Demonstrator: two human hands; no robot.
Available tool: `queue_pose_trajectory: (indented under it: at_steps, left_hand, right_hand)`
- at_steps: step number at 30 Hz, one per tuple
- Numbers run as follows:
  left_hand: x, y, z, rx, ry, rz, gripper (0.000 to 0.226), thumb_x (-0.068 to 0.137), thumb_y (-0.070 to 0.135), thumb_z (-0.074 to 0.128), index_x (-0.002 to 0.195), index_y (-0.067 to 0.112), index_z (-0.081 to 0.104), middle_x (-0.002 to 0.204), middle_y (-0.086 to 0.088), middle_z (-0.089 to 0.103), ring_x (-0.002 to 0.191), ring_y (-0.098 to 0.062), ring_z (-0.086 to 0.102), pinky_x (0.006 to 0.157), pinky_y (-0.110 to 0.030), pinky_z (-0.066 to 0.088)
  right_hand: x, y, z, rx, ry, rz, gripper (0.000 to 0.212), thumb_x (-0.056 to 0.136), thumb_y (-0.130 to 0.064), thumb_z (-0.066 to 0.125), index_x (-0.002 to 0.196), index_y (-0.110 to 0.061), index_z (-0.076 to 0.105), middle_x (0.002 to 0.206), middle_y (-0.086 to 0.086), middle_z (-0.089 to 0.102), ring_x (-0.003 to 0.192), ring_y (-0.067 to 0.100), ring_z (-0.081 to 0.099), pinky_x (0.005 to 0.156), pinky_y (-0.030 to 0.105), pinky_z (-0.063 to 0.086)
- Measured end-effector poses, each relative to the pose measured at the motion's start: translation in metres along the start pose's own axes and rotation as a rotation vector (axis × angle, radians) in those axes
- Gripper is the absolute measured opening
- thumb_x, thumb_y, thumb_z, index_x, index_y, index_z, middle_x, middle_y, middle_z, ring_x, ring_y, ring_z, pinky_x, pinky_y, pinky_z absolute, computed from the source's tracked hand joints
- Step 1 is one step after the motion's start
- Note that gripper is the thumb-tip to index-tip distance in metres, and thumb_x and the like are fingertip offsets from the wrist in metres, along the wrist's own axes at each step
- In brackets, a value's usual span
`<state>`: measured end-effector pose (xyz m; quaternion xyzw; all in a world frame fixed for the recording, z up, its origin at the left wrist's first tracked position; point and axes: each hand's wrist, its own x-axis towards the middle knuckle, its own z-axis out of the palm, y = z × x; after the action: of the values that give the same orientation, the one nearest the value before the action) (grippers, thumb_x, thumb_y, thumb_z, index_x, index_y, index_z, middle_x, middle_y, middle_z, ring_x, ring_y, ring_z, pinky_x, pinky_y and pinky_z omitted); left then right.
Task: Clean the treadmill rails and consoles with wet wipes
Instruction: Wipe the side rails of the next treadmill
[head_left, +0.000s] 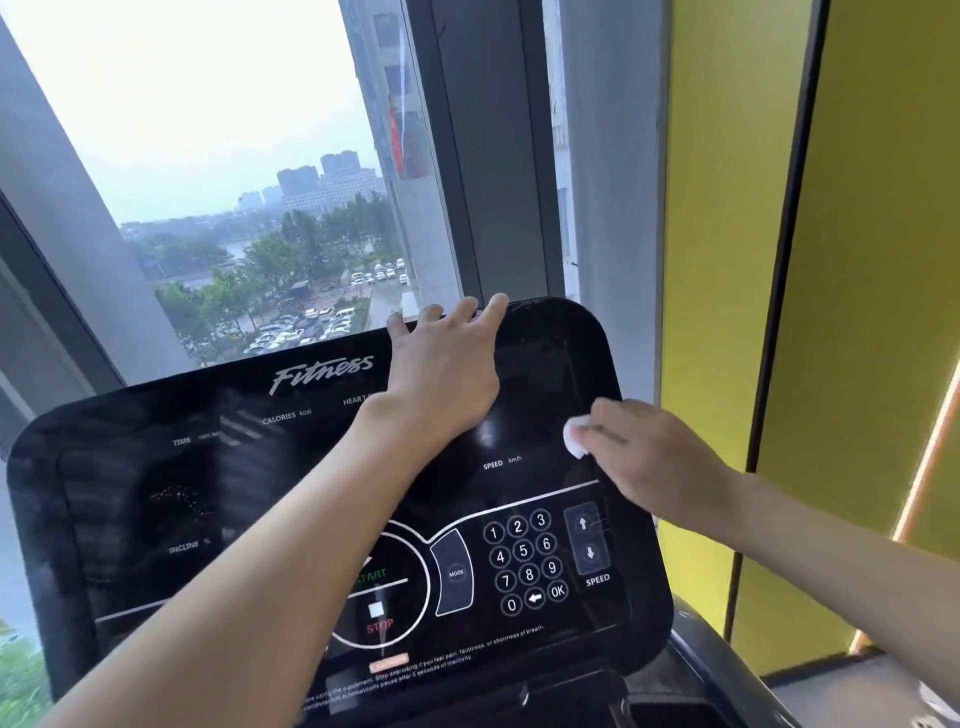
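glossy black console (291, 467) before window (234, 182), yellow wall (727, 208) right; left hand (441, 369) flat, fingers over console's top edge; right hand (649, 457) presses white wipe (575, 439) near right edge

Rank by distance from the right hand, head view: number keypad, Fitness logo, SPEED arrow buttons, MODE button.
From the right hand:
1. SPEED arrow buttons, just below it.
2. number keypad, lower left.
3. MODE button, left of the keypad.
4. Fitness logo, far upper left.
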<state>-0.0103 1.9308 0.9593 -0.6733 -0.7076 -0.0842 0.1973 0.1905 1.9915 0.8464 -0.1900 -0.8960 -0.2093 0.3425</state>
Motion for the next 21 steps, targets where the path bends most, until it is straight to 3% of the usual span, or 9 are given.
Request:
queue_pose_trajectory:
  at_steps: [2,5,9,11,13,14,17,19,21]
  left_hand:
    - [-0.001,-0.002,0.000,-0.012,0.010,0.011,0.076,0.086,0.008,0.044,0.154,0.029,0.018,0.146,0.002,0.042,0.132,-0.033,0.040,0.114,-0.063,0.020]
    - [-0.004,-0.007,-0.001,-0.022,0.019,0.056,0.079,0.086,0.007,0.044,0.157,0.026,0.013,0.157,0.001,0.030,0.143,-0.029,0.029,0.118,-0.060,0.016]
    - [-0.013,-0.025,-0.006,-0.134,0.040,0.068,0.074,0.086,-0.004,0.040,0.156,0.010,0.020,0.166,-0.004,0.013,0.152,-0.024,0.014,0.124,-0.041,0.009]
    - [-0.019,-0.036,-0.009,-0.197,0.042,0.047,0.070,0.086,-0.007,0.038,0.153,0.008,0.026,0.167,-0.004,0.006,0.153,-0.024,0.011,0.123,-0.035,0.012]
    - [-0.024,-0.048,-0.009,-0.158,0.075,0.014,0.071,0.087,-0.004,0.038,0.154,0.015,0.026,0.166,-0.004,0.009,0.153,-0.024,0.007,0.123,-0.042,0.010]
    - [-0.027,-0.054,-0.009,-0.113,0.096,0.003,0.072,0.087,0.000,0.040,0.154,0.022,0.026,0.165,-0.004,0.015,0.153,-0.024,0.008,0.123,-0.047,0.009]
    - [-0.039,-0.070,-0.004,-0.065,0.111,-0.009,0.072,0.088,0.005,0.041,0.153,0.032,0.025,0.157,-0.001,0.033,0.146,-0.026,0.025,0.118,-0.052,0.018]
    - [-0.046,-0.076,-0.001,-0.067,0.120,0.017,0.075,0.088,0.003,0.041,0.156,0.028,0.021,0.159,0.000,0.030,0.148,-0.024,0.021,0.121,-0.046,0.014]
    - [-0.050,-0.081,0.000,-0.108,0.137,0.021,0.075,0.088,-0.001,0.040,0.157,0.022,0.020,0.163,-0.002,0.023,0.150,-0.022,0.015,0.123,-0.038,0.008]
  right_hand:
    - [-0.004,0.009,-0.001,-0.005,-0.002,0.052,0.027,0.078,0.018,0.052,0.083,-0.008,0.059,0.075,0.002,0.035,0.056,0.015,0.023,0.059,0.024,0.019]
    - [0.009,0.014,-0.006,0.019,0.119,0.288,0.023,0.080,0.016,0.059,0.089,-0.004,0.064,0.076,0.005,0.039,0.051,0.017,0.031,0.046,0.028,0.032]
    - [0.020,-0.002,-0.004,-0.055,0.033,0.052,0.027,0.077,0.017,0.053,0.084,-0.007,0.062,0.077,0.003,0.034,0.052,0.018,0.024,0.051,0.027,0.023]
    - [0.038,0.005,-0.008,0.008,0.123,0.248,0.028,0.077,0.017,0.057,0.088,-0.007,0.066,0.078,0.003,0.035,0.049,0.020,0.030,0.049,0.025,0.027]
    - [0.059,0.007,-0.010,0.075,0.221,0.440,0.028,0.081,0.014,0.057,0.094,-0.007,0.070,0.080,0.005,0.039,0.050,0.023,0.041,0.047,0.027,0.036]
    - [0.066,0.001,-0.009,0.077,0.216,0.442,0.027,0.085,0.010,0.052,0.096,-0.008,0.070,0.081,0.004,0.037,0.051,0.024,0.041,0.045,0.029,0.040]
    - [0.067,-0.020,-0.004,0.023,0.118,0.174,0.033,0.091,-0.007,0.034,0.092,-0.007,0.066,0.078,0.003,0.032,0.048,0.020,0.031,0.040,0.030,0.037]
    - [0.067,-0.015,-0.005,-0.065,0.130,0.192,0.027,0.091,-0.003,0.041,0.091,-0.007,0.068,0.073,0.005,0.037,0.048,0.020,0.032,0.042,0.027,0.031]
    - [0.066,-0.011,-0.002,-0.080,0.226,0.394,0.023,0.083,0.008,0.056,0.096,-0.005,0.070,0.072,0.008,0.041,0.048,0.023,0.038,0.043,0.027,0.035]
